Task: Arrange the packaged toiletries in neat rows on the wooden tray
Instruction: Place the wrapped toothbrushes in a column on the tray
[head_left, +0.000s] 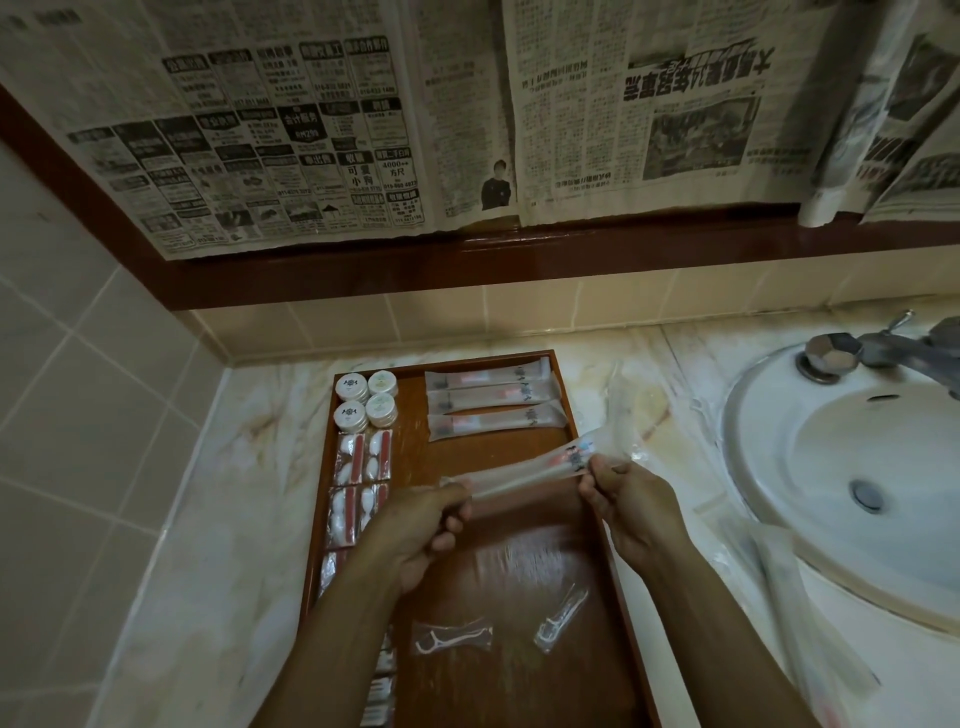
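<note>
A wooden tray (519, 561) lies on the marble counter. Both hands hold one long toothbrush packet (524, 470) above the tray's middle: my left hand (423, 525) grips its left end, my right hand (626, 504) pinches its right end. Three toothbrush packets (493, 402) lie in a row at the tray's far right. Several round white containers (366, 400) sit at the far left corner. Below them, cotton-swab packets (358, 488) run in a column down the left side, partly hidden by my left arm. Two floss-pick packets (452, 636) (561, 618) lie loose near the front.
A white sink (852, 478) with a metal tap (878, 351) is at the right. A clear plastic bag (800, 613) lies on the counter between tray and sink. Tiled walls rise at the left and back, with newspaper hung above.
</note>
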